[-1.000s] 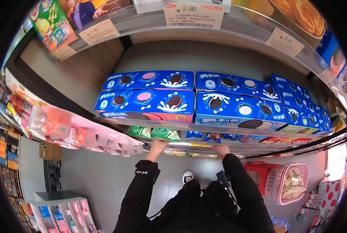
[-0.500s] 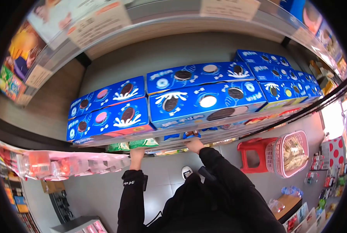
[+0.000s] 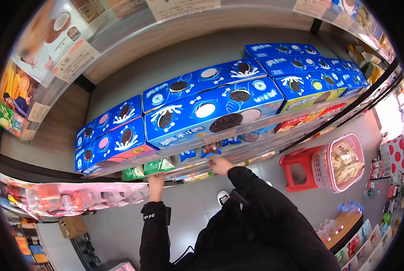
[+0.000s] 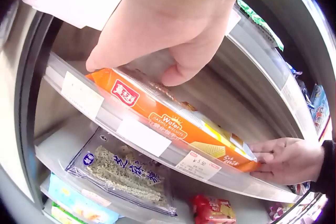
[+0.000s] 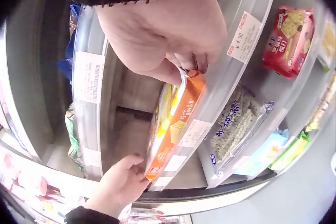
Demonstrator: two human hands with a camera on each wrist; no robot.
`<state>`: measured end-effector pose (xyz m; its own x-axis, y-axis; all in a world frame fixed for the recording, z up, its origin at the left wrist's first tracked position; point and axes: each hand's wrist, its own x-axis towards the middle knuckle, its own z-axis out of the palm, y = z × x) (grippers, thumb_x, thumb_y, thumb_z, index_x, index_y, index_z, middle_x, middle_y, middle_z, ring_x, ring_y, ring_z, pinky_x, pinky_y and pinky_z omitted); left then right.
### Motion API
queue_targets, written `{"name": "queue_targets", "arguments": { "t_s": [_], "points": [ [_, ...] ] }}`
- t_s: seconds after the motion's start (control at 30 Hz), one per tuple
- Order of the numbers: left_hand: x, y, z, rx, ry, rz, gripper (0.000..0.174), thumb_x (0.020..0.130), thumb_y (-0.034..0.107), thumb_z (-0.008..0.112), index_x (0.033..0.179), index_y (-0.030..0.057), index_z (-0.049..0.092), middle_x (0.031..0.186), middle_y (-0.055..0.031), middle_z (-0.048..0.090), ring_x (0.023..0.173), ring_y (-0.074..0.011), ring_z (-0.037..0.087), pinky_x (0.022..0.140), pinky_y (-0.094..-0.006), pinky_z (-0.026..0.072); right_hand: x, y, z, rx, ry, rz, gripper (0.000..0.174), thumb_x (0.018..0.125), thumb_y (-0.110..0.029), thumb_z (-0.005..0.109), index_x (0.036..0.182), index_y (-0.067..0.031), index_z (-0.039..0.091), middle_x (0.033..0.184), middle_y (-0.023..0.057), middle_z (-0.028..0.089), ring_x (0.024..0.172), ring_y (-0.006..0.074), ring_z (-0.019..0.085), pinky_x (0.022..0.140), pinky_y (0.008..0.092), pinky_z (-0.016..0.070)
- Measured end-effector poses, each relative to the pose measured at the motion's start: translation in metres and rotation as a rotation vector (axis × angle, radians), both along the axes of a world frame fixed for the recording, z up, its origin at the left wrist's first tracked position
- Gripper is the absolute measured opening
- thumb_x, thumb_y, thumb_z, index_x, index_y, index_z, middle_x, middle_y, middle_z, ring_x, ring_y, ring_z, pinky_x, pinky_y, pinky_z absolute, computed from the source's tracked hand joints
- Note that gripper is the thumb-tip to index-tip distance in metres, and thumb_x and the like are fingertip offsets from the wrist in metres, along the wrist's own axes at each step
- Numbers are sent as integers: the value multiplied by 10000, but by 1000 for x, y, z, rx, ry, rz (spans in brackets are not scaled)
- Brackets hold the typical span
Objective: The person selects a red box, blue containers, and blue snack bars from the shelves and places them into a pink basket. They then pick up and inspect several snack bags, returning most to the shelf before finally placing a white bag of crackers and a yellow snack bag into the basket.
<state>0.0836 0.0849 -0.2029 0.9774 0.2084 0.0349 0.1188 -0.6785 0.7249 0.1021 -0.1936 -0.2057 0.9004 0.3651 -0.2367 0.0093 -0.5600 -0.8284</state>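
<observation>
A long orange pack of wafer biscuits (image 4: 173, 124) lies along the front of a shelf, behind its clear price strip. My left hand (image 4: 163, 19) grips its left end, thumb at the front corner and fingers over the back. At the other end, my right hand (image 4: 289, 161) holds the pack between thumb and fingers. The right wrist view shows the pack (image 5: 173, 116) between the right hand (image 5: 163, 37) and the left hand (image 5: 119, 184). From the head, both hands reach below the upper shelf edge, which hides the pack.
Blue cookie boxes (image 3: 211, 108) stand in rows on the shelf above. Green snack bags (image 3: 159, 165) sit just over the left hand. Beneath the pack's shelf lie a clear sesame snack bag (image 4: 126, 174) and a red packet (image 4: 214, 211). A red stool (image 3: 296, 174) and pink basket (image 3: 321, 169) stand right.
The head view has turned, so the cookie boxes and both hands appear farther left and the shelf slants. Both hands stay at the lower shelf.
</observation>
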Motion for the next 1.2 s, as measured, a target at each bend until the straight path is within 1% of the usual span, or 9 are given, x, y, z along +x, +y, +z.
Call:
{"name": "queue_targets", "arguments": {
  "t_s": [0.2,0.3,0.4,0.47,0.57,0.77,0.97,1.1,1.2],
  "points": [
    [-16,-20,8,14,-145,-28,232,660,91,542,864,-19,530,798,-168,557,750,-329,527,694,-363,412,-17,-13,28,-24,-102,-95,264,749,-138,503,940,41,478,857,184,552,811,278,543,712,329,415],
    [-43,-61,30,348,-452,97,297,658,55,534,947,-5,503,881,-155,548,783,-323,524,704,-376,414,-36,-38,-1,254,-60,-283,245,751,-121,523,940,32,492,840,130,564,756,189,556,682,291,435],
    [-71,-99,48,281,-540,39,320,668,25,506,987,7,485,921,-135,543,817,-267,536,717,-350,423,-57,-86,-18,554,334,-177,226,747,-93,528,951,2,500,816,75,551,764,159,558,653,261,458],
    [-92,-115,45,-250,-25,-207,264,710,11,484,973,15,498,891,-125,557,810,-206,553,711,-306,437,-68,-116,-25,432,496,-268,246,745,-93,528,971,2,499,798,68,557,760,157,563,640,256,459],
    [-105,-142,32,-482,244,-307,211,759,37,469,966,24,509,858,-109,571,781,-173,565,685,-269,444,-67,-153,-62,238,592,-466,318,714,-122,555,1007,-20,484,824,69,574,751,151,553,600,249,434],
    [-110,-170,11,-511,333,-354,185,803,67,459,979,29,503,862,-66,566,811,-141,552,704,-253,440,-34,-182,-146,-49,159,-590,447,645,-227,625,970,57,505,900,192,565,873,278,540,745,328,415],
    [-124,-181,15,-461,342,-309,212,760,48,459,966,31,505,792,-79,575,693,-159,553,642,-246,434,-8,-166,-127,-213,114,-445,460,654,-273,623,949,64,515,901,198,566,899,275,536,759,330,407],
    [-140,-173,4,-449,387,-240,219,760,56,462,974,33,503,793,-80,576,694,-158,551,644,-248,431,-2,-173,-175,-79,45,-401,412,667,-293,595,926,23,547,916,184,570,892,302,533,755,339,407],
    [-146,-169,4,-444,455,-228,234,763,94,460,984,30,503,790,-77,580,704,-161,553,662,-254,430,10,-184,-217,-261,-65,-318,402,688,-272,562,995,-16,524,1015,176,531,958,298,494,809,335,386]
  ]
}}
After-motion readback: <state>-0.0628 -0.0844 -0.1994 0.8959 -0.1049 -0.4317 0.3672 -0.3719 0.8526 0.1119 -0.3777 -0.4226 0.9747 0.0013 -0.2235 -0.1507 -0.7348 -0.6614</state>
